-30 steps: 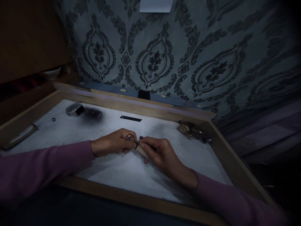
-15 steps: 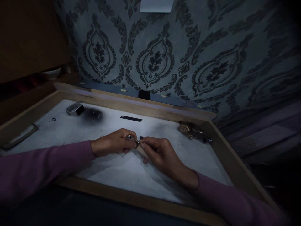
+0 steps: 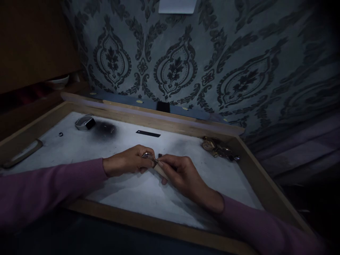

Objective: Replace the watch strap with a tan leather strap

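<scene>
Near the middle of the white tray surface, my left hand (image 3: 130, 160) is closed around a wristwatch (image 3: 147, 155) with a round, shiny case. A pale strap (image 3: 160, 171) slants down from the case towards my right hand (image 3: 183, 175). The thumb and fingers of that hand pinch the strap close to where it meets the case. My fingertips hide the joint itself, and I cannot make out whether a small tool is between them. Both hands are just above the surface, almost touching each other.
A shallow wooden-edged tray (image 3: 148, 221) surrounds the work. Inside lie a smartwatch (image 3: 85, 123), a small dark ring (image 3: 61, 134), a black flat strip (image 3: 148, 134) and a pile of metal watches (image 3: 217, 148) at the right. A patterned wall (image 3: 175, 67) rises behind.
Almost nothing differs. Both hands keep the same hold on the watch, with only a tiny shift of the fingers.
</scene>
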`<state>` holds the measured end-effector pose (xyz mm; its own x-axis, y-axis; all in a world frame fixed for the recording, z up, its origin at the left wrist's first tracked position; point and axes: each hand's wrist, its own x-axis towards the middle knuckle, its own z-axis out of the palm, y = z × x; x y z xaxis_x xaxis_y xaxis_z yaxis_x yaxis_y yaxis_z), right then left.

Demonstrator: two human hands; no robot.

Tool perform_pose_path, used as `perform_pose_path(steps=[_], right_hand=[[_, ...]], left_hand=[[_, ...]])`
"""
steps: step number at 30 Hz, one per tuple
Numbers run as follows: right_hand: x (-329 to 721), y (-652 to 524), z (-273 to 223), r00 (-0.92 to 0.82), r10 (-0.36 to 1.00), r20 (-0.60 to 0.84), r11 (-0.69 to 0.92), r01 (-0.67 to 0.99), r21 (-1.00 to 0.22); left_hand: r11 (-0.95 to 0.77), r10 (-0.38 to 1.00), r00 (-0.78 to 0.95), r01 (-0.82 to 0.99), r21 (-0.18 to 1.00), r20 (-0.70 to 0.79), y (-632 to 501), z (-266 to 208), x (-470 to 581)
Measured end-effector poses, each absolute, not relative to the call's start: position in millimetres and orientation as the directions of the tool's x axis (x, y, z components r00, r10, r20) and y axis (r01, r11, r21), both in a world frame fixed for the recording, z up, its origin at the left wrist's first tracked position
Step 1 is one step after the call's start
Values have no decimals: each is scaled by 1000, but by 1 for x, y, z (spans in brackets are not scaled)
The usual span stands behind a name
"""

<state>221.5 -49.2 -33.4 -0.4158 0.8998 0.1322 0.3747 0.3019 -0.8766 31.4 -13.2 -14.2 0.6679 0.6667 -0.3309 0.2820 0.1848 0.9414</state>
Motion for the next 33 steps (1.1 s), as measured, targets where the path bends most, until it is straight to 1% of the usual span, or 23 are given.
perform_pose_path(steps=[7,18,24,33], right_hand=[[222,-50,-33,-415,900,135,298,357,-885],[221,-50,-35,-410,902,135,291,347,-892],[220,-50,-35,-401,910,105,243,311,-919],[220,-49,-34,-414,906,86,217,281,-935]], left_hand=[[206,666,660,285,936,-348,-13,-14,31],[177,668,668,285,942,-327,-13,-16,32],[204,667,663,276,939,-340,-13,-15,31],[223,674,646,282,933,-357,-14,-11,32]])
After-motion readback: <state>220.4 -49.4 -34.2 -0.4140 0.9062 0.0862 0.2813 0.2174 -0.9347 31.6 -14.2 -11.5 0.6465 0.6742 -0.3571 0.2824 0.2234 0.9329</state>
